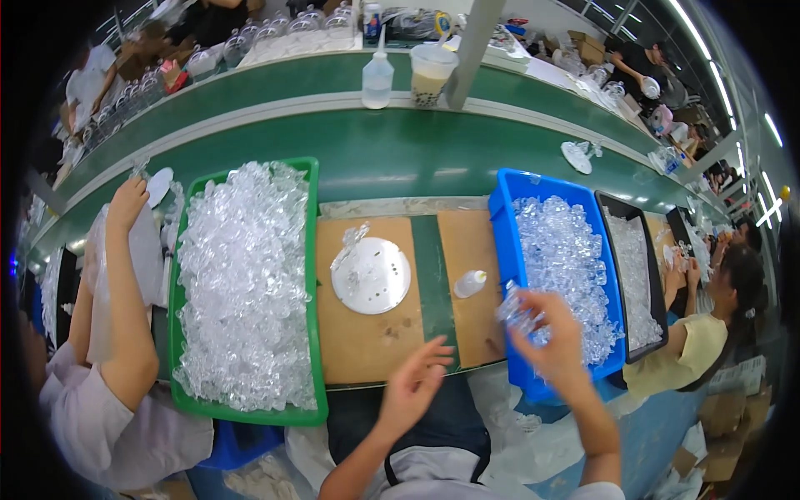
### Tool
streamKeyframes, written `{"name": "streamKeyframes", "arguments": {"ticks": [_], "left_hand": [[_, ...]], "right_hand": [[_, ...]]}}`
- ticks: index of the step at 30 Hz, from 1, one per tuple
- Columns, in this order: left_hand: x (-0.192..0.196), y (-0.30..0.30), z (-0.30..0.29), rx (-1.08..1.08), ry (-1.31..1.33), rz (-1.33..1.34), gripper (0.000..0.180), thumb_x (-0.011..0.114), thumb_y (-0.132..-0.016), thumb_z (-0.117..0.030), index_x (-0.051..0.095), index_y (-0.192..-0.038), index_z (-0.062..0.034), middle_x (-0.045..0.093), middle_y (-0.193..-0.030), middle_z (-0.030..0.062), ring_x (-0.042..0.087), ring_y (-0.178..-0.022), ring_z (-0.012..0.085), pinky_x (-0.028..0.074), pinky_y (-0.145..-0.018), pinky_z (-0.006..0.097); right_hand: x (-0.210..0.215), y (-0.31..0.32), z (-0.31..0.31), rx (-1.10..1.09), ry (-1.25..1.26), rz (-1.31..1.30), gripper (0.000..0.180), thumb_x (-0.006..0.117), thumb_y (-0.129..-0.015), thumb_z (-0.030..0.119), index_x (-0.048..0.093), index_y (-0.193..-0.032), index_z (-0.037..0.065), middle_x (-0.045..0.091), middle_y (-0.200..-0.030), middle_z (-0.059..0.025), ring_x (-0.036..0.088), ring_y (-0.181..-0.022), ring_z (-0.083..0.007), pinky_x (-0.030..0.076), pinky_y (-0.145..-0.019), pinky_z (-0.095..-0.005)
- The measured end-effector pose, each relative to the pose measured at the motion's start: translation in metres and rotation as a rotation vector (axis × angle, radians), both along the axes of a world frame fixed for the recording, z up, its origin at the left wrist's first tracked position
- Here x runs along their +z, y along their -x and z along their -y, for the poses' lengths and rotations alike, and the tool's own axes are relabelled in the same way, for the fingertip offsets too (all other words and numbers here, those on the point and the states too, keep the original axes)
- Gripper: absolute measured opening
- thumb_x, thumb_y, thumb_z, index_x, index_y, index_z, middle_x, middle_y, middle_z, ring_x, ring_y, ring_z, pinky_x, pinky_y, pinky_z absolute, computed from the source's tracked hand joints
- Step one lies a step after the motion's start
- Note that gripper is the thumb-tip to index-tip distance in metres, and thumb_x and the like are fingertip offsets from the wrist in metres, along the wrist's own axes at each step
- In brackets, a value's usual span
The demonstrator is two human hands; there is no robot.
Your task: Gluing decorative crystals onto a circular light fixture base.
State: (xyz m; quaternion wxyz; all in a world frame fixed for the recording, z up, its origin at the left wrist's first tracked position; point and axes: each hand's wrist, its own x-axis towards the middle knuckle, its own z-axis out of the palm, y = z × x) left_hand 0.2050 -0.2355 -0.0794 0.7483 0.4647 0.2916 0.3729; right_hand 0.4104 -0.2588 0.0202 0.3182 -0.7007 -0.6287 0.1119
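My left hand (415, 385) hovers at the front edge of the cardboard-covered bench, its fingers stretched out and holding nothing. Over the near left side of the blue bin (515, 250), my right hand (553, 335) has its fingers closed round a clear plastic piece (514, 310). Small clear pieces fill the bin. Ahead of my left hand lies a round white disc (382, 283) with small holes; a clear plastic piece (354, 250) sits on its upper left part. Between disc and bin, a small white bottle (470, 283) with a yellowish tip lies tilted on the cardboard (367, 350).
A green bin (313, 333) heaped with clear pieces stands at left, a black tray (658, 300) at right. Co-workers sit on both sides. Beyond the green belt (400, 146), a ledge holds a squeeze bottle (377, 82) and a plastic cup (431, 77) beside a post.
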Motion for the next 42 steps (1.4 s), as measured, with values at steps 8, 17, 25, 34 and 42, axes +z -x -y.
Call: {"name": "streamKeyframes", "arguments": {"ticks": [8, 17, 25, 34, 42], "left_hand": [[-0.010, 0.011, -0.010, 0.197, 0.143, 0.150, 0.047, 0.046, -0.096, -0.015, 0.031, -0.138, 0.0005, 0.057, -0.094, 0.0061, 0.054, -0.073, 0.0084, 0.047, -0.065, 0.021], [-0.021, 0.017, -0.042, 0.551, -0.417, -0.528, 0.040, 0.052, -0.091, -0.011, 0.045, -0.128, -0.0003, 0.057, -0.089, 0.0129, 0.056, -0.066, 0.0198, 0.046, -0.059, 0.030], [-0.049, 0.028, -0.058, 0.607, -0.750, -0.919, 0.031, 0.058, -0.084, -0.006, 0.057, -0.115, -0.0033, 0.054, -0.098, 0.0156, 0.053, -0.090, 0.0320, 0.043, -0.077, 0.040], [-0.056, 0.024, -0.081, 0.553, -0.799, -0.895, 0.032, 0.060, -0.083, -0.004, 0.060, -0.115, -0.0059, 0.055, -0.088, 0.0117, 0.056, -0.076, 0.0267, 0.046, -0.066, 0.036], [-0.061, 0.020, -0.093, 0.462, -0.794, -0.844, 0.032, 0.062, -0.081, -0.006, 0.061, -0.113, -0.0043, 0.052, -0.087, 0.0123, 0.056, -0.073, 0.0276, 0.046, -0.064, 0.038]], "right_hand": [[-0.026, 0.084, -0.004, 0.156, 0.084, -0.359, 0.047, 0.076, -0.067, 0.006, 0.060, -0.111, 0.007, 0.054, -0.092, -0.0080, 0.058, -0.080, -0.0161, 0.049, -0.066, -0.0249], [-0.095, 0.075, -0.081, -0.017, 0.077, -0.553, 0.027, 0.075, -0.070, 0.009, 0.065, -0.093, 0.001, 0.061, -0.081, -0.0049, 0.058, -0.075, -0.0106, 0.049, -0.064, -0.0242], [-0.115, 0.083, -0.114, -0.007, 0.093, -0.434, 0.026, 0.075, -0.071, 0.015, 0.064, -0.089, -0.001, 0.063, -0.078, -0.0065, 0.058, -0.067, -0.0101, 0.048, -0.061, -0.0234], [-0.118, 0.082, -0.118, 0.012, 0.131, -0.507, 0.026, 0.075, -0.071, 0.013, 0.063, -0.089, -0.001, 0.063, -0.073, -0.0076, 0.058, -0.064, -0.0110, 0.048, -0.061, -0.0238], [-0.119, 0.081, -0.110, 0.012, 0.025, -0.395, 0.026, 0.075, -0.072, 0.011, 0.062, -0.092, 0.000, 0.063, -0.075, -0.0069, 0.056, -0.062, -0.0108, 0.047, -0.058, -0.0241]]}}
